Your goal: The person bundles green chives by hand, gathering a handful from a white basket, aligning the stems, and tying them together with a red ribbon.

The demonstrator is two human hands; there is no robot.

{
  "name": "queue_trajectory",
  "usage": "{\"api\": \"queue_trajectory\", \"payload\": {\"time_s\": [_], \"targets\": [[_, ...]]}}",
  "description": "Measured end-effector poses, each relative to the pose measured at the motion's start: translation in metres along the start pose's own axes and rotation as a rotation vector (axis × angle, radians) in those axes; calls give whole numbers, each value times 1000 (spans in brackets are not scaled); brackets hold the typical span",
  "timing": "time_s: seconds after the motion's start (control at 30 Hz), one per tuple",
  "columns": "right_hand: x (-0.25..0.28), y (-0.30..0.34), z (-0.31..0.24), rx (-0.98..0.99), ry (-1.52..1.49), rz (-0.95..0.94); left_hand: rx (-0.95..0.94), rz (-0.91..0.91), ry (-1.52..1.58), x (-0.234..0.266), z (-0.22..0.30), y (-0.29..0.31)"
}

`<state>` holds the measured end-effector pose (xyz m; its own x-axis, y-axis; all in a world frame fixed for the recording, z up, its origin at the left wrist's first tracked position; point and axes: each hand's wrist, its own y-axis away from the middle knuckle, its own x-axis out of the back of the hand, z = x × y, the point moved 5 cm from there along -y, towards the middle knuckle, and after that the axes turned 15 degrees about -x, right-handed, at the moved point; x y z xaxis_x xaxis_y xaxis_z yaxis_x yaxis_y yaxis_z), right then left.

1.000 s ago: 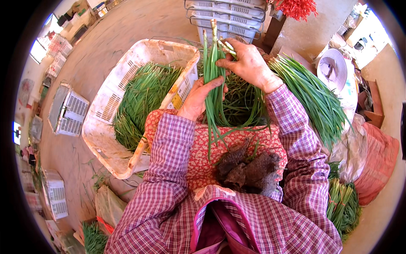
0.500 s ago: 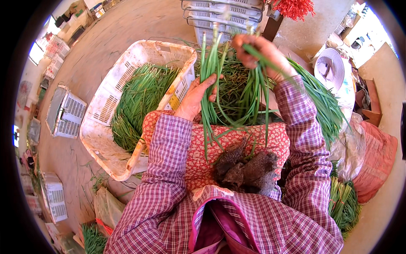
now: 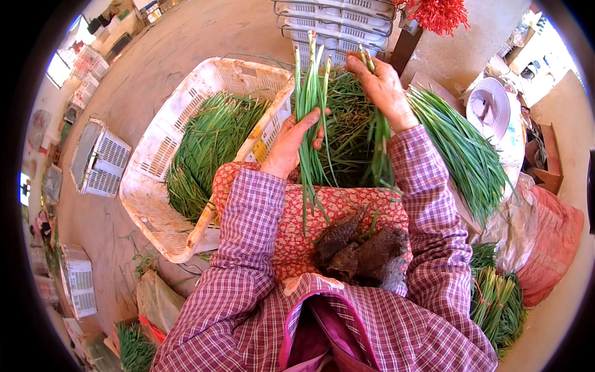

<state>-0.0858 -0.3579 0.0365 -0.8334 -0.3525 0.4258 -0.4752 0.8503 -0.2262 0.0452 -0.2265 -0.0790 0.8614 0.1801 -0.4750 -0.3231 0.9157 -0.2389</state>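
Observation:
My left hand [image 3: 291,142] is closed around an upright bunch of garlic chives [image 3: 308,102], pale cut ends up, green leaves hanging over my lap. To the right, my right hand [image 3: 383,90] pinches a smaller bunch of chives [image 3: 379,152] near its pale ends; its leaves hang below the palm. Beneath and behind both hands lies a heap of loose, tangled chives and dry bits [image 3: 347,118]. A red flowered cloth [image 3: 297,242] covers my lap, with dark brown crumpled lumps [image 3: 362,251] on it. I cannot make out what they are.
On the left stands a dirty white plastic crate [image 3: 137,189] partly filled with chives. Neatly laid chives [image 3: 462,152] lie at my right, beside a pale hat [image 3: 489,108]. Stacked white crates [image 3: 338,28] stand ahead. Tied bundles [image 3: 496,297] and a red sack [image 3: 551,235] sit lower right.
My right hand has come slightly down and right, and the stalks in it now hang straight instead of swinging across the wrist. My left hand keeps its bunch almost in place.

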Motion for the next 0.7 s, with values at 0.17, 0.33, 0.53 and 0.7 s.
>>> {"api": "queue_trajectory", "payload": {"time_s": [0.17, 0.33, 0.53, 0.7], "targets": [[-53, -1, -9, -64, -223, -212, -47, -129, -221, -9, 9, 10], [-61, -2, 10, -110, -432, -211, -61, -274, -250, -29, -12, 1], [17, 9, -61, 253, -25, 399, -359, -232, -808, -12, 27, 3], [-24, 30, -82, 130, -250, -12, -766, -89, -867, -37, 82, 2]]}}
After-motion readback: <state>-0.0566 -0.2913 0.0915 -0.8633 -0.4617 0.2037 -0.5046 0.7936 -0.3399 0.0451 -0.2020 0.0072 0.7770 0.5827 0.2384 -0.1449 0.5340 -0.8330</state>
